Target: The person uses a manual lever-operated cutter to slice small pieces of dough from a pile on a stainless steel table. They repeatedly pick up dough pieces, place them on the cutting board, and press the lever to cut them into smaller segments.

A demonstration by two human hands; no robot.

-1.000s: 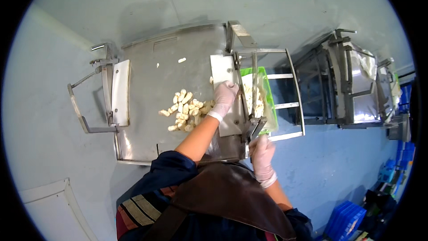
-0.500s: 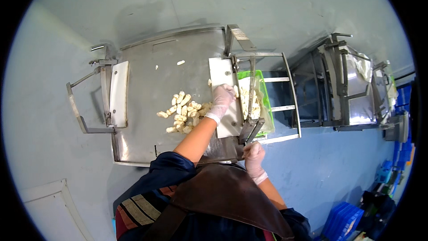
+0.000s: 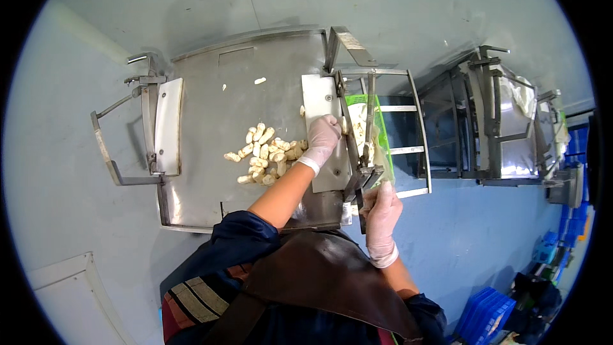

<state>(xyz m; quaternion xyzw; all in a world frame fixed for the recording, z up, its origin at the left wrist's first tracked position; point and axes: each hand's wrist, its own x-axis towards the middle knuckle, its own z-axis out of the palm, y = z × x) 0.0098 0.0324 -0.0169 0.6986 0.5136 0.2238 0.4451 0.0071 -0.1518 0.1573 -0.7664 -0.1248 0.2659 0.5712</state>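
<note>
A white cutting board [image 3: 326,180] is bolted along the right side of a steel worktable. On it rests my left hand [image 3: 322,138], gloved, its fingers closed on a pale finger-shaped piece [image 3: 344,126] of food beside the blade. The hinged metal cutter arm [image 3: 350,153] runs along the board's right edge. My right hand [image 3: 381,218], also gloved, is closed around the arm's near-end handle [image 3: 363,217]. Left of my left wrist lies a pile of pale knobbly pieces [image 3: 260,153]. Cut pieces lie in a lined green basket [image 3: 384,140] beyond the blade.
The steel tabletop [image 3: 211,128] carries two small white scraps [image 3: 260,80]. At its left edge stands a second cutter with a white board [image 3: 169,128]. A metal rack frame [image 3: 418,128] surrounds the basket. More steel equipment [image 3: 517,134] and blue crates [image 3: 488,313] stand to the right.
My right hand has moved right and slightly forward with the handle, and looks larger. The cutter arm has shifted with it. My left hand stays on the board, slightly farther away.
</note>
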